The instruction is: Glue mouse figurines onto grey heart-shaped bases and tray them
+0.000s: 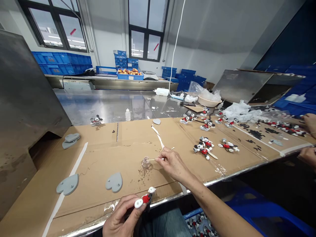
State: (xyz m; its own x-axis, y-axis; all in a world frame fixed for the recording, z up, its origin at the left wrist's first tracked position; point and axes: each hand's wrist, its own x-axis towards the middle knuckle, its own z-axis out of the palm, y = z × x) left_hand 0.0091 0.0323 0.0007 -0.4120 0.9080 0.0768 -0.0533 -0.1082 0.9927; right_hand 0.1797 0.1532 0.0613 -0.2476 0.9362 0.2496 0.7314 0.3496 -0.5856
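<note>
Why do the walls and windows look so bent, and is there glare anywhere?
In the head view, a wide lens leans the windows and walls outward; the steel tabletop mirrors window light as pale glare. The right hand and left hand look sharp, while a co-worker's hand at the edge looks stretched.

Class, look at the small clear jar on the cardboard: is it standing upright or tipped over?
Upright. The small clear jar stands on its base with its mouth upward, and the thin stick held by the right hand reaches its rim.

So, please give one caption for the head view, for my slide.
Left hand holds a mouse figure; right hand dips a thin stick into a small jar.
</note>
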